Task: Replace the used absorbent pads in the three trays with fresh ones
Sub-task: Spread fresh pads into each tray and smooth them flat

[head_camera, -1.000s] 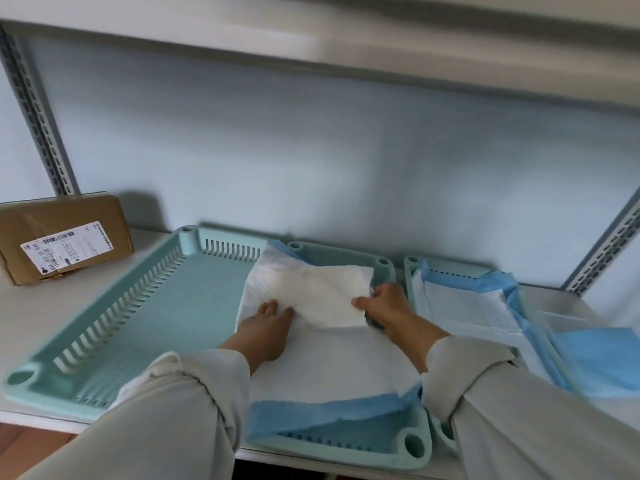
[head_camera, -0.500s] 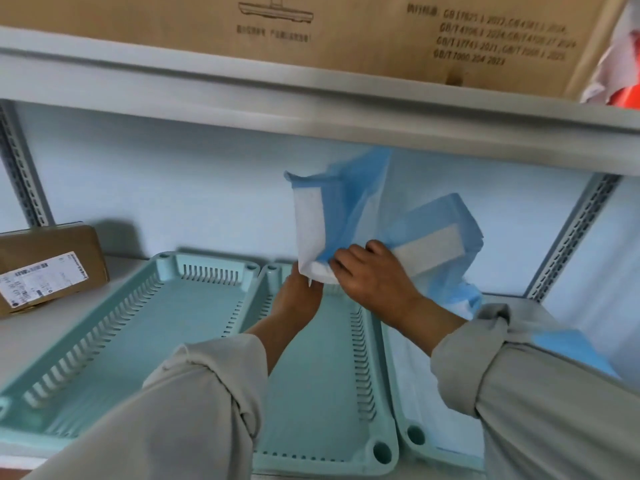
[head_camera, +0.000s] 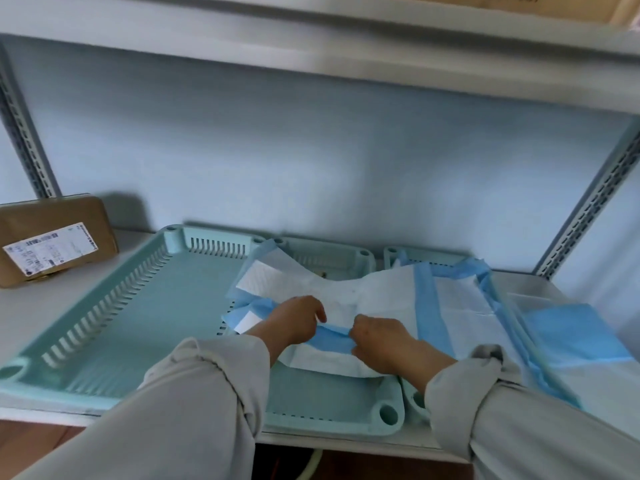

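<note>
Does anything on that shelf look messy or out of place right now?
Yes. The pad in the middle tray is crumpled and folded over itself, spilling onto the right tray's pad. Both hands, left and right, pinch its blue edge. The left tray has no pad.

Three mint-green trays [head_camera: 114, 306], walls patterned with slots. The pad [head_camera: 332, 299] across the middle tray is white, edged blue. At nine o'clock, a brown parcel [head_camera: 55, 237] bears a white label.

A crumpled white-and-blue pad [head_camera: 332, 299] lies half-folded across the middle teal tray [head_camera: 388, 415], apparently overlapping the right tray's pad [head_camera: 460, 299].
</note>
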`<state>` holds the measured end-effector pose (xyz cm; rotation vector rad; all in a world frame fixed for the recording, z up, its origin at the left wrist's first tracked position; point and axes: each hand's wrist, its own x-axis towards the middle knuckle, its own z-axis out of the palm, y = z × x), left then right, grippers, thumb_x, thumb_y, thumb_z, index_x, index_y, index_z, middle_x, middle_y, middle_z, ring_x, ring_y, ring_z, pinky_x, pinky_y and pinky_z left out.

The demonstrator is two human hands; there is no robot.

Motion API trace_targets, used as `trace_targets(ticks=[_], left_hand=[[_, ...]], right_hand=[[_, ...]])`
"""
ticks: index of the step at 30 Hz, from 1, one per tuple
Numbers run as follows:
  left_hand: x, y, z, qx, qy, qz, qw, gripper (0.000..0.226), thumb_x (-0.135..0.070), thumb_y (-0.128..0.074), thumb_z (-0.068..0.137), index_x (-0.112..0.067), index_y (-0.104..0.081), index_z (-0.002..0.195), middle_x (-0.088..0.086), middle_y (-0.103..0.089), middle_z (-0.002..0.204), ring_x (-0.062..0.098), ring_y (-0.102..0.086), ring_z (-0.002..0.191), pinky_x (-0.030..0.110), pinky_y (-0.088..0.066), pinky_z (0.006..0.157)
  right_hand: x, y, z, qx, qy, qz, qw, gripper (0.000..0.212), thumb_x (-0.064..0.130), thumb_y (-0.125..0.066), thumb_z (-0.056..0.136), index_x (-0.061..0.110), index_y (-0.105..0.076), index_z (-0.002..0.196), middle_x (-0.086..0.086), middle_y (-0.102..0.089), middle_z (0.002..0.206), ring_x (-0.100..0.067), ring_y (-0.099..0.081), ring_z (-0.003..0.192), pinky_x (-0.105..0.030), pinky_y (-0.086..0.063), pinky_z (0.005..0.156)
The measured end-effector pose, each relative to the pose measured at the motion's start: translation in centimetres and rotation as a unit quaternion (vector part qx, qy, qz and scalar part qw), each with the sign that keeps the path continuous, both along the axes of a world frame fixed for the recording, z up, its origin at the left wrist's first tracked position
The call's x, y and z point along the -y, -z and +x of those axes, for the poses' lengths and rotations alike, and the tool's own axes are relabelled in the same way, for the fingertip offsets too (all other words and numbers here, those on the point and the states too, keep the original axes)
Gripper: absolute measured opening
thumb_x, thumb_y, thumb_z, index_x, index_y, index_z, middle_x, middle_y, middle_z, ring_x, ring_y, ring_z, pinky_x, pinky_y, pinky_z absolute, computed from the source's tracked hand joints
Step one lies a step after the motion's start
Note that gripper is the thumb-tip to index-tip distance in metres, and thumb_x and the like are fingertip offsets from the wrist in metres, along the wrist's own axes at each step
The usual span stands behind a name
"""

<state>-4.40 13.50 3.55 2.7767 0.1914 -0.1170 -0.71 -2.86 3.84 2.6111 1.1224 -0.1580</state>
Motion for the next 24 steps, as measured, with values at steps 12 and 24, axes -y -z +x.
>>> trace_targets(ticks=[12,24], left_hand=[[-1.2,2.4,0.4,-0.014,0.044,0.176,0.983,0.046,-0.027,-0.055,0.091,-0.021,-0.043,0.135,0.007,-0.044,0.137,0.026,-0.045,0.125,0.036,-0.04,0.1],[-2.6,0.8,-1.7,-0.038,0.054,0.343,0.937,0.03,-0.016,-0.053,0.09,-0.021,-0.057,0.12,0.002,-0.059,0.124,0.024,-0.051,0.121,0.036,-0.025,0.11]], right_hand=[[0.9,0.0,2.2,-0.009,0.141,0.166,0.976,0.041,0.045,-0.061,0.087,0.017,-0.059,0.117,-0.001,-0.06,0.12,-0.02,-0.058,0.108,-0.029,-0.044,0.084],[0.7,-1.2,0.7,0.048,0.123,0.15,0.98,0.038,0.051,-0.062,0.084,0.016,-0.066,0.1,-0.004,-0.067,0.099,-0.022,-0.063,0.09,-0.029,-0.044,0.07]])
